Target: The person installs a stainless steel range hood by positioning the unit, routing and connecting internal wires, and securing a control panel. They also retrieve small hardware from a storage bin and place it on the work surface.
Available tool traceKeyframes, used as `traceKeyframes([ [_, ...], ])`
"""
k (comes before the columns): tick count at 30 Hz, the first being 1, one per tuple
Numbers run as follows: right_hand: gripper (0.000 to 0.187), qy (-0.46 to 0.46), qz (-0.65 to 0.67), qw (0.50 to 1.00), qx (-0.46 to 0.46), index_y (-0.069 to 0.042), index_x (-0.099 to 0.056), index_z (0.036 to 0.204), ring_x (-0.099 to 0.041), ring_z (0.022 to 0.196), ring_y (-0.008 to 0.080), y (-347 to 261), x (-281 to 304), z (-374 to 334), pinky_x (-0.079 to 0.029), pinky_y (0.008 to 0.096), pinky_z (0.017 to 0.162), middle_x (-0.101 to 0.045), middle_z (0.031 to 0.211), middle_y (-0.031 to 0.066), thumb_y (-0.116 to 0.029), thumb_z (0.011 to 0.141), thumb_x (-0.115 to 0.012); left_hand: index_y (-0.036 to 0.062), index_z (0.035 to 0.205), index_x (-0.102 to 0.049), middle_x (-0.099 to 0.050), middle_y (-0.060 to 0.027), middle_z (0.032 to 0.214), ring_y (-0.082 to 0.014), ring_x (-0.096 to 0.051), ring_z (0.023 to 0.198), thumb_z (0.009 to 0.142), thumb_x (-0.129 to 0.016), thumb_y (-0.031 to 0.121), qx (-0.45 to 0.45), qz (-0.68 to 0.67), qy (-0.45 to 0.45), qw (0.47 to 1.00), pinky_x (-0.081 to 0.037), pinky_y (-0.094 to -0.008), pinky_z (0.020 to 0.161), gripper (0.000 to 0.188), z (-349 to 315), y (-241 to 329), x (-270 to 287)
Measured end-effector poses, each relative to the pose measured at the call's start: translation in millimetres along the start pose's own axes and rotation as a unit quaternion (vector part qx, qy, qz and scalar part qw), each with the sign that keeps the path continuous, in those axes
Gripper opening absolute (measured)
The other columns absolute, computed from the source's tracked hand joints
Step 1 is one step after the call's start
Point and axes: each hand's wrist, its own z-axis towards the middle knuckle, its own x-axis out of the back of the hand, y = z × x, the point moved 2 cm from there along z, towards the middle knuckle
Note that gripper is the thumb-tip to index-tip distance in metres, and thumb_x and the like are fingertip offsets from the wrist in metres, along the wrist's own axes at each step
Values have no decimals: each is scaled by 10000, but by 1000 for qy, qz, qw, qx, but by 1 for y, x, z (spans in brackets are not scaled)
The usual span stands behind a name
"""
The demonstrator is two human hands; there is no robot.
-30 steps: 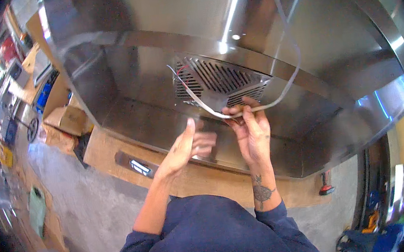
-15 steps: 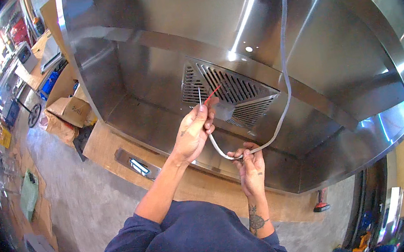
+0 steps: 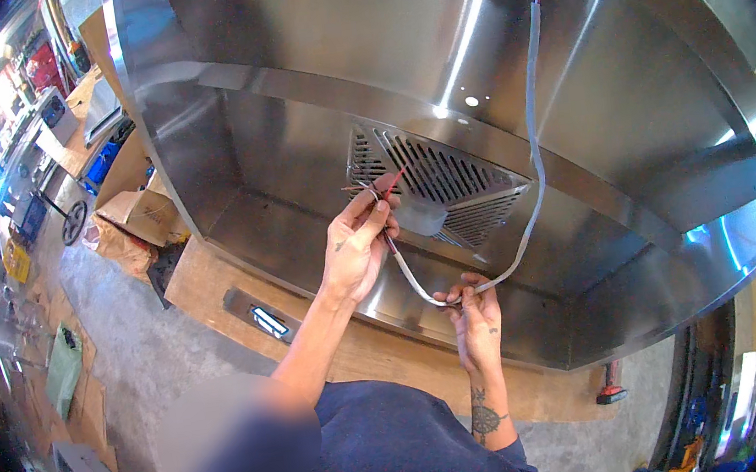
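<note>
A grey sheathed cable (image 3: 531,118) hangs from the upper right of a large stainless steel housing (image 3: 309,22) and loops down to both my hands. My left hand (image 3: 356,247) pinches the stripped end of the cable between thumb and fingers. Thin loose wires fan out above the fingertips, among them a red wire (image 3: 397,180) pointing up and right, with pale ends toward the left. Lower and to the right, my right hand (image 3: 477,325) is closed round the cable at the bottom of its loop. Behind the wires is a slotted metal vent grille (image 3: 445,169).
The housing stands on a wooden board (image 3: 363,357). On it lie a dark device with a bright lit strip (image 3: 269,321) and, at right, a red and black power tool (image 3: 610,387). Cardboard boxes (image 3: 136,215) and a cluttered bench (image 3: 84,156) are at left.
In my left fingers the wires have spread: the white one no longer stands upright, and ends now point left. The right hand keeps its hold on the cable. The view has shifted slightly.
</note>
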Motion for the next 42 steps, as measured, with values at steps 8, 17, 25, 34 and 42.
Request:
traceKeyframes([
  [8, 301, -3, -16, 1000, 8, -37, -460, 1340, -694, 1074, 264, 0, -5, 1, -536, 391, 941, -612, 1025, 67, -204, 1104, -543, 36, 1357, -666, -508, 84, 806, -37, -381, 648, 1070, -630, 230, -32, 197, 53, 978, -297, -216, 577, 348, 9, 1, 2],
  [17, 272, -10, -27, 999, 17, -31, -463, 1327, -691, 1067, 261, -1, -6, -1, -538, 370, 926, -600, 998, 66, -187, 1112, -518, 42, 1200, -692, -471, 82, 713, -28, -369, 588, 1120, -518, 344, -212, 434, 67, 873, -287, -249, 522, 358, 23, -15, 8],
  [25, 323, 3, -53, 998, 40, -31, -459, 1337, -689, 1080, 280, 1, 8, 3, -512, 385, 941, -601, 989, 68, -246, 1110, -538, 5, 1195, -641, -695, -37, 1037, -144, -576, 907, 1138, -469, 285, -65, 358, -23, 931, -481, -323, 880, 333, 43, -25, -9],
  [34, 281, 54, -70, 994, 69, -35, -472, 1320, -672, 1075, 255, -27, 8, 14, -515, 406, 960, -622, 1000, 81, -222, 1116, -520, 105, 1285, -629, -496, 80, 857, -9, -361, 653, 1094, -542, 294, 75, 93, -74, 990, -308, -194, 567, 282, 80, -38, -39],
  [42, 432, 45, -78, 992, 83, -59, -462, 1415, -625, 1193, 257, -26, 23, 21, -496, 444, 1006, -648, 1223, 120, -267, 1067, -610, 57, 1368, -604, -487, 61, 877, -23, -370, 681, 1106, -548, 270, 73, 81, -46, 993, -327, -205, 579, 343, 69, -25, -37],
])
